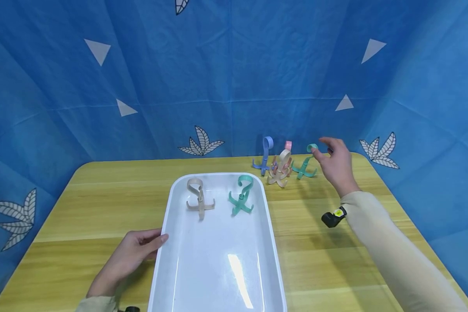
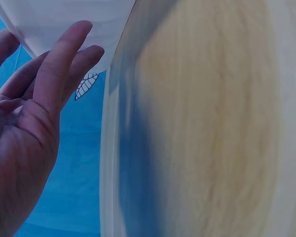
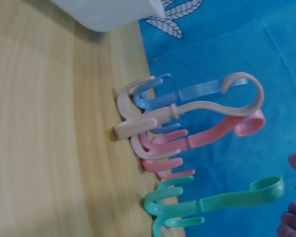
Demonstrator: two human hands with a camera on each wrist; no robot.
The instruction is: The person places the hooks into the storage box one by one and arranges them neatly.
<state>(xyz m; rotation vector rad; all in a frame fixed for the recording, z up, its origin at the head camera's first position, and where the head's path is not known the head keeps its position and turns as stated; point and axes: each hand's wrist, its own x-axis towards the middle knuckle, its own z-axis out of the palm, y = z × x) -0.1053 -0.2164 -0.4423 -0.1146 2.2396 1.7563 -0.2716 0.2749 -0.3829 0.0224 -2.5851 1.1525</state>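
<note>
My left hand (image 1: 134,255) holds the white tray (image 1: 274,260) at its left rim, the thumb over the edge. In the left wrist view its fingers lie along the tray's outer wall. My right hand (image 1: 337,162) is held beside the standing green plastic hook (image 1: 306,168), thumb and fingers apart around the level of its curled top. A gap shows between the fingertips and that hook in the right wrist view. Near it stand a blue hook (image 1: 265,156), a pink hook (image 3: 207,138) and a beige hook (image 1: 282,167), bunched together. Inside the tray are another beige hook (image 1: 200,201) and another green hook (image 1: 242,199).
The wooden table (image 1: 113,190) ends at a blue cloth backdrop (image 1: 234,78) with printed leaves and triangles. Cloth also hangs on both sides. The bunched hooks stand by the table's back edge, just beyond the tray's far right corner.
</note>
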